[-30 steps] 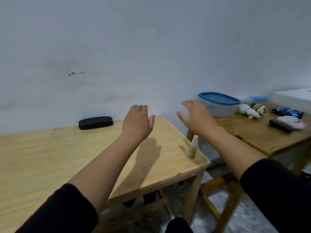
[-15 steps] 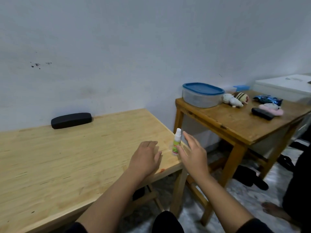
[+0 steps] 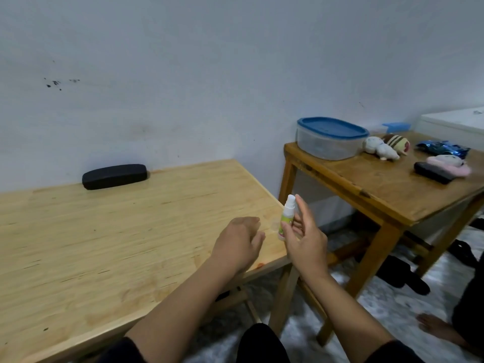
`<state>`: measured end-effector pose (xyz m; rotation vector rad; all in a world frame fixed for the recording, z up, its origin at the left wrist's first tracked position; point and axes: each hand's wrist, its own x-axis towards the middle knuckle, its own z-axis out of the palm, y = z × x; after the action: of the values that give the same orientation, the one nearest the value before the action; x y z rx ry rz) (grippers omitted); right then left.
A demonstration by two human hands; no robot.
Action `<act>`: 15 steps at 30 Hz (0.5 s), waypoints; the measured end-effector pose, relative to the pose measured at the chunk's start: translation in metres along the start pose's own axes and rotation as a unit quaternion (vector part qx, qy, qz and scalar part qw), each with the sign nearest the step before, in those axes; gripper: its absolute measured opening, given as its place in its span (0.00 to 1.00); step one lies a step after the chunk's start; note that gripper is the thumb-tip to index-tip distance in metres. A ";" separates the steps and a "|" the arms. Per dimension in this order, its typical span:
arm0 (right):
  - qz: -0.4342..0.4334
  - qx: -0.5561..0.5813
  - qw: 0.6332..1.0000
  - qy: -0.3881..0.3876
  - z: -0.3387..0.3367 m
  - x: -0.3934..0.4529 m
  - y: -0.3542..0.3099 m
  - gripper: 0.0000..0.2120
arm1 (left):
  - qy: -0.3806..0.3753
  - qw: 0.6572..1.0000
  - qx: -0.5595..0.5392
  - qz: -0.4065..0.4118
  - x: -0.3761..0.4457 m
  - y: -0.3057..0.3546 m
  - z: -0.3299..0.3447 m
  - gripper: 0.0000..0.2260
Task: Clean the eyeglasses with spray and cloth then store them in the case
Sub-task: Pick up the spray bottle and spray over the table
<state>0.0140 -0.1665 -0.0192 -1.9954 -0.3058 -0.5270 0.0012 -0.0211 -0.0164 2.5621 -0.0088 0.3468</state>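
A small white spray bottle (image 3: 286,217) with a green label stands at the right corner of the light wooden table (image 3: 110,239). My right hand (image 3: 307,239) wraps it, thumb across the front and fingers behind, index finger raised beside the nozzle. My left hand (image 3: 237,243) hovers low over the table just left of the bottle, fingers loosely apart and holding nothing. A black glasses case (image 3: 114,176) lies shut at the table's far edge against the wall. No eyeglasses or cloth are in view.
A darker wooden table (image 3: 387,195) stands to the right with a blue-lidded tub (image 3: 330,138), plush toys (image 3: 385,148), a blue packet and a black object. Dark shoes lie under it. Another person's foot (image 3: 440,330) rests on the floor at lower right.
Both hands came down from mid-air to the table's right corner. My right hand reached the spray bottle and closed around it.
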 end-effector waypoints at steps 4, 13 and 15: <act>-0.003 -0.005 1.000 0.007 -0.007 0.004 0.005 0.30 | -0.016 0.998 -0.051 0.033 0.017 0.018 0.009 0.19; 0.011 0.019 1.000 -0.007 -0.017 0.009 0.007 0.32 | 0.048 0.986 -0.157 0.008 0.033 0.025 0.016 0.10; 0.012 0.015 0.999 -0.029 -0.015 0.010 0.007 0.32 | 0.110 0.969 -0.220 -0.002 0.041 0.027 0.000 0.11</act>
<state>0.0218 -0.1829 -0.0137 -1.9845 -0.3227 -0.4464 0.0383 -0.0419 0.0078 2.0737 0.0019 0.5593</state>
